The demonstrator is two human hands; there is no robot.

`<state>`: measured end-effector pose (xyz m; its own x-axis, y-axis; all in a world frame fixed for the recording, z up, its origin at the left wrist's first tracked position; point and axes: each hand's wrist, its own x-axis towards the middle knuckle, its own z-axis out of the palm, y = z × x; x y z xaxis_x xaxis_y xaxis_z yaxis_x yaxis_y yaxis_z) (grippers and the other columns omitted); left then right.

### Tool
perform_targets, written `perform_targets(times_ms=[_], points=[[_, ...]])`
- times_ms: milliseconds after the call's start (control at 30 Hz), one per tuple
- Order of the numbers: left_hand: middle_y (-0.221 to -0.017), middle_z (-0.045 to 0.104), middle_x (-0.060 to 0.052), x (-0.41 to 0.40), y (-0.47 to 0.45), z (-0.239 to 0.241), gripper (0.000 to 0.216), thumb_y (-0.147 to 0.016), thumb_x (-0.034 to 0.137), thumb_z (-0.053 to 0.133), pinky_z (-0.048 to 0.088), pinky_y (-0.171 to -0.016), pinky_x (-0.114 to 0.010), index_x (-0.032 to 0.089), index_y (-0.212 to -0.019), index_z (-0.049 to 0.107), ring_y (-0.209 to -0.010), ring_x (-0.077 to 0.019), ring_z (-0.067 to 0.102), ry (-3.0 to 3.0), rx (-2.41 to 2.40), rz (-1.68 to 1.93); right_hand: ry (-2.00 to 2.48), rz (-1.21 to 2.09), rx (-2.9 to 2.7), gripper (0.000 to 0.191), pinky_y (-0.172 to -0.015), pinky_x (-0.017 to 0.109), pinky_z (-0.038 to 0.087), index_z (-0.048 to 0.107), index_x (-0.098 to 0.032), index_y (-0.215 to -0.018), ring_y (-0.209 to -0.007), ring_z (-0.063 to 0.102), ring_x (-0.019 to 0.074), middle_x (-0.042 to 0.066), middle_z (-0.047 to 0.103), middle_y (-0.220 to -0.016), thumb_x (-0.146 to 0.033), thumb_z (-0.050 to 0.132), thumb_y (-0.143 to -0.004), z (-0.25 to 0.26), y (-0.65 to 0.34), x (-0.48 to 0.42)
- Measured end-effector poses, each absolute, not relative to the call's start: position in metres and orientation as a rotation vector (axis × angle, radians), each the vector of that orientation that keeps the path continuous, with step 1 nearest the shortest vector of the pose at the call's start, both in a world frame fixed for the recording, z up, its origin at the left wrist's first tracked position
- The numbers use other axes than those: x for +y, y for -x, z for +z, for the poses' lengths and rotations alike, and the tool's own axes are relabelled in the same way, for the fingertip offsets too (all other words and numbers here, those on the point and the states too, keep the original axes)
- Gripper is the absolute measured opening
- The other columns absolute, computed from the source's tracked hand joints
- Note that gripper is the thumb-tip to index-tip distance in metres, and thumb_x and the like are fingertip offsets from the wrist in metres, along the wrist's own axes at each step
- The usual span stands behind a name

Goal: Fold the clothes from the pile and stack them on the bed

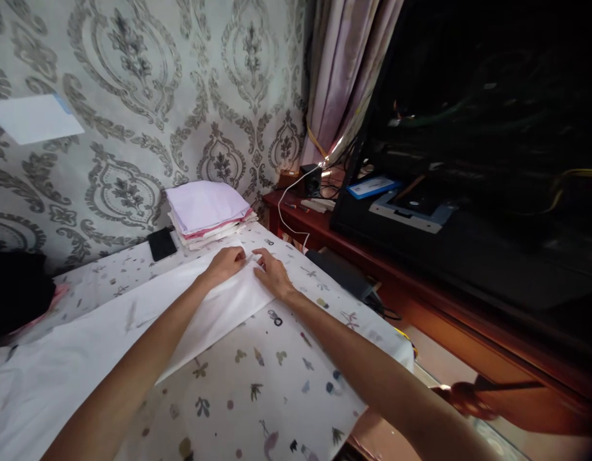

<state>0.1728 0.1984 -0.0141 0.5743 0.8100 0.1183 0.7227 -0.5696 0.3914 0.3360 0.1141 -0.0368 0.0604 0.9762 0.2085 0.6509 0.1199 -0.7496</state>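
Note:
A long white cloth (108, 333) lies across the patterned bedsheet (257, 384), narrowing to a corner at the far end. My left hand (227, 261) and my right hand (273, 270) rest side by side on that far corner, both with fingers curled and pinching the cloth's edge. A stack of folded cloths (207, 211), pale lilac on top with pink and white below, sits just beyond my hands against the wall.
A black phone (162, 243) lies left of the stack. A red-brown wooden desk (421, 282) on the right carries dark equipment, cables and a small black speaker (309, 179). A curtain (344, 70) hangs behind. A dark object (15, 291) sits at the left edge.

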Motion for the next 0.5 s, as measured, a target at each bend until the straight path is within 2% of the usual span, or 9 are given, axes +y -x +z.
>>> perform_targets(times_ms=[100,200,367,500], points=[[-0.085,0.071,-0.004,0.196,-0.169,-0.013,0.016,-0.090,0.024,0.051,0.043,-0.069,-0.029,0.020,-0.094,0.066,-0.079,-0.0205,0.063,-2.499,1.240,0.424,1.595,0.575,-1.654,0.049,-0.073,0.029,0.044,0.052,-0.024,-0.129,-0.070,0.056,0.0164,-0.001,0.066,-0.090,-0.016,0.053,-0.081,-0.036,-0.336,0.114],[-0.082,0.069,-0.005,0.192,-0.169,-0.012,0.026,-0.093,0.033,0.045,0.043,-0.069,-0.030,0.020,-0.085,0.066,-0.078,-0.0212,0.062,-2.485,1.212,0.424,1.577,0.587,-1.633,0.050,-0.074,0.029,0.043,0.051,-0.023,-0.132,-0.071,0.055,0.0162,-0.001,0.066,-0.091,-0.017,0.053,-0.082,-0.036,-0.336,0.113],[-0.076,0.065,-0.002,0.190,-0.175,-0.011,0.020,-0.084,0.035,0.054,0.042,-0.067,-0.030,0.018,-0.080,0.064,-0.072,-0.0191,0.058,-2.358,1.070,0.402,1.593,0.615,-1.614,0.049,-0.072,0.028,0.043,0.049,-0.023,-0.133,-0.071,0.056,0.0156,-0.002,0.065,-0.086,-0.018,0.054,-0.084,-0.031,-0.337,0.111],[-0.067,0.059,0.002,0.196,-0.177,-0.011,0.018,-0.079,0.035,0.058,0.039,-0.065,-0.028,0.019,-0.074,0.061,-0.066,-0.0163,0.053,-2.266,1.108,0.515,1.751,0.651,-1.656,0.051,-0.070,0.029,0.041,0.048,-0.022,-0.136,-0.074,0.059,0.0186,-0.003,0.064,-0.073,-0.031,0.059,-0.088,-0.021,-0.345,0.101]])
